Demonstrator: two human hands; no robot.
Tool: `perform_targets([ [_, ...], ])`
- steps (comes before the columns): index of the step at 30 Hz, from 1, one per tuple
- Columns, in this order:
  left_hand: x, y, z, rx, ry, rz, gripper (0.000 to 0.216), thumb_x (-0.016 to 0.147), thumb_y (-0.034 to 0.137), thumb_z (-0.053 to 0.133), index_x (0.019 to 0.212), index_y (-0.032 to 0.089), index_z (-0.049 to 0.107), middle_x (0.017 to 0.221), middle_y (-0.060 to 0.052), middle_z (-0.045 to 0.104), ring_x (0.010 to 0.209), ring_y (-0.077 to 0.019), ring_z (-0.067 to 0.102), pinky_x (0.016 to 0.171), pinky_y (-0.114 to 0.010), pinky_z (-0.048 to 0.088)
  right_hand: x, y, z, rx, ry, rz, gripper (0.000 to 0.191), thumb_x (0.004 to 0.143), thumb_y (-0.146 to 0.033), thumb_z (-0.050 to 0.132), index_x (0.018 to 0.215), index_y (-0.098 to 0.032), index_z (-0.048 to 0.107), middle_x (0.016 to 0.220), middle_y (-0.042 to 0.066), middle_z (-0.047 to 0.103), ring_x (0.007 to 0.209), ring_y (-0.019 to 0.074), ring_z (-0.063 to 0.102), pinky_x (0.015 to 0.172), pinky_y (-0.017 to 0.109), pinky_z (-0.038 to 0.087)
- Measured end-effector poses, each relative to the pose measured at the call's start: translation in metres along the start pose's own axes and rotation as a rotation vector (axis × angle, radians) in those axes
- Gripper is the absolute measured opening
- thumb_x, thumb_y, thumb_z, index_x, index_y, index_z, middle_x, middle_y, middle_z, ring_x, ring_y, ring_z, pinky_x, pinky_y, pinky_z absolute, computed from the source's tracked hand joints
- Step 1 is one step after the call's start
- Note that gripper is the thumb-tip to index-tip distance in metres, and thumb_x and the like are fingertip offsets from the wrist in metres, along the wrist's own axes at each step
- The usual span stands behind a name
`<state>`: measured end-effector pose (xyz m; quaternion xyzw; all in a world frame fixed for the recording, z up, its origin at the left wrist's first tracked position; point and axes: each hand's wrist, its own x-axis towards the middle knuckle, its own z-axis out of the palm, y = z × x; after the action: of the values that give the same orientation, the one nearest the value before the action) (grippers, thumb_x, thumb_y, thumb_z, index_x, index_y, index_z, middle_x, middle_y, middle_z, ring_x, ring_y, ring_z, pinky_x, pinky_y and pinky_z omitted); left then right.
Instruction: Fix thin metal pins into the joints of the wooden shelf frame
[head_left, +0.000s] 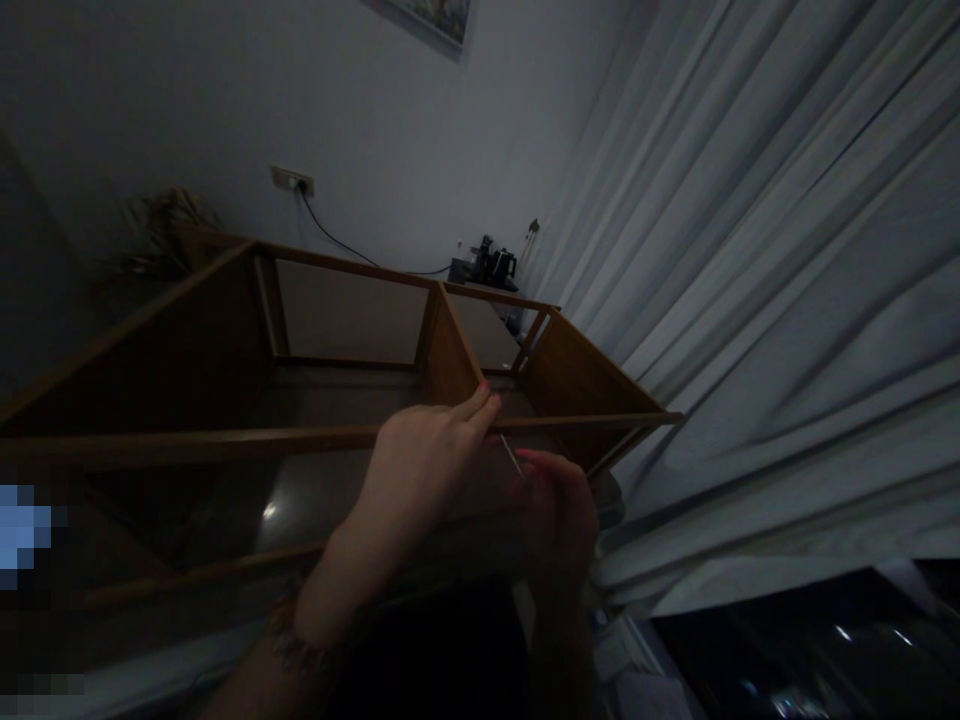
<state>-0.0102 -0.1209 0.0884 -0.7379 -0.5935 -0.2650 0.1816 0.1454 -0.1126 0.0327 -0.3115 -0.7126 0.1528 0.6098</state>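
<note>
A brown wooden cabinet frame (300, 440) with an open top stretches across the view, split by a middle divider panel (450, 360). My left hand (427, 450) reaches over the near rail where the divider meets it, its fingers closed on the wood and its thumb mostly hidden. Just right of it and lower, my right hand (561, 500) pinches a thin, shiny metal rod (513, 456). The rod slants up to the near rail beside my left fingertips. Darkness hides the rod's lower end and what its tip touches.
White curtains (750, 300) hang along the right side. Behind the frame, a black kettle (504, 264) and other dark items stand near the wall. A cord (330, 234) runs from a wall socket (291, 180). Dried plants (172, 225) are at the far left.
</note>
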Motion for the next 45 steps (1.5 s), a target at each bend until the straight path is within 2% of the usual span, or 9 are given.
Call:
perform_targets([
  [5, 0.0, 0.0, 0.001, 0.007, 0.012, -0.006, 0.036, 0.087, 0.029, 0.071, 0.122, 0.023, 0.069, 0.127, 0.003, 0.07, 0.074, -0.0247, 0.076, 0.052, -0.036, 0.055, -0.002, 0.009, -0.009, -0.244, 0.002, -0.263, 0.022, 0.096, -0.016, 0.056, 0.115, -0.025, 0.063, 0.095, 0.003, 0.074, 0.083, 0.0155, 0.071, 0.068, 0.027, 0.059],
  [10, 0.001, 0.0, 0.001, 0.015, 0.013, 0.004, 0.035, 0.086, 0.031, 0.073, 0.12, 0.023, 0.069, 0.128, 0.003, 0.07, 0.073, -0.024, 0.076, 0.053, -0.035, 0.055, -0.005, 0.011, -0.007, -0.295, 0.051, -0.29, 0.031, 0.09, -0.012, 0.066, 0.117, -0.026, 0.062, 0.09, 0.001, 0.077, 0.065, 0.0136, 0.072, 0.059, 0.026, 0.058],
  [16, 0.0, 0.0, -0.002, 0.009, -0.007, -0.009, 0.035, 0.087, 0.031, 0.071, 0.121, 0.023, 0.068, 0.13, 0.003, 0.069, 0.075, -0.0242, 0.076, 0.053, -0.035, 0.055, -0.003, -0.019, 0.015, 0.204, 0.065, 0.283, 0.02, 0.101, -0.026, 0.05, 0.121, -0.026, 0.053, 0.046, -0.011, 0.059, 0.031, 0.0103, 0.052, 0.036, 0.018, 0.043],
  [20, -0.001, 0.0, -0.002, 0.001, -0.014, -0.005, 0.033, 0.088, 0.029, 0.07, 0.12, 0.023, 0.069, 0.131, 0.004, 0.068, 0.075, -0.0234, 0.076, 0.054, -0.035, 0.055, -0.005, -0.023, 0.023, 0.328, 0.089, 0.388, 0.015, 0.101, -0.033, 0.051, 0.115, -0.027, 0.053, 0.044, -0.013, 0.056, 0.03, 0.0091, 0.049, 0.034, 0.015, 0.038],
  [23, -0.001, 0.0, -0.001, -0.007, -0.026, -0.012, 0.032, 0.09, 0.028, 0.068, 0.121, 0.024, 0.069, 0.132, 0.003, 0.067, 0.078, -0.023, 0.077, 0.056, -0.034, 0.056, -0.007, -0.014, 0.016, 0.211, 0.045, 0.253, 0.015, 0.1, -0.03, 0.054, 0.114, -0.025, 0.056, 0.056, -0.009, 0.061, 0.042, 0.0101, 0.059, 0.042, 0.018, 0.047],
  [28, 0.0, 0.0, 0.0, -0.017, -0.034, -0.014, 0.033, 0.09, 0.028, 0.068, 0.123, 0.022, 0.068, 0.131, 0.001, 0.068, 0.08, -0.0229, 0.077, 0.058, -0.035, 0.057, 0.002, 0.002, -0.008, -0.165, -0.101, -0.2, 0.012, 0.094, -0.031, 0.064, 0.104, -0.025, 0.069, 0.09, 0.002, 0.07, 0.079, 0.0151, 0.07, 0.069, 0.027, 0.06],
  [33, 0.001, 0.001, -0.001, -0.038, -0.04, -0.01, 0.032, 0.091, 0.025, 0.067, 0.122, 0.021, 0.068, 0.132, -0.001, 0.068, 0.082, -0.0234, 0.077, 0.06, -0.035, 0.058, 0.007, 0.002, -0.017, -0.234, -0.144, -0.291, 0.02, 0.095, -0.023, 0.062, 0.113, -0.025, 0.07, 0.095, 0.004, 0.072, 0.084, 0.0156, 0.071, 0.072, 0.027, 0.06],
  [41, 0.0, 0.0, -0.003, -0.032, -0.064, -0.017, 0.034, 0.09, 0.025, 0.068, 0.124, 0.023, 0.067, 0.132, -0.001, 0.068, 0.081, -0.0231, 0.077, 0.061, -0.033, 0.058, 0.003, -0.006, 0.008, -0.06, -0.001, -0.039, 0.016, 0.095, -0.023, 0.059, 0.082, -0.023, 0.068, 0.07, -0.003, 0.068, 0.063, 0.011, 0.065, 0.056, 0.02, 0.05],
  [45, 0.002, 0.001, -0.005, -0.028, -0.069, -0.018, 0.033, 0.089, 0.026, 0.068, 0.122, 0.023, 0.068, 0.132, 0.002, 0.068, 0.079, -0.0235, 0.077, 0.057, -0.034, 0.057, 0.002, -0.001, 0.018, 0.295, 0.104, 0.25, 0.02, 0.099, -0.04, 0.054, 0.112, -0.026, 0.058, 0.061, -0.008, 0.061, 0.045, 0.0089, 0.056, 0.045, 0.018, 0.042],
])
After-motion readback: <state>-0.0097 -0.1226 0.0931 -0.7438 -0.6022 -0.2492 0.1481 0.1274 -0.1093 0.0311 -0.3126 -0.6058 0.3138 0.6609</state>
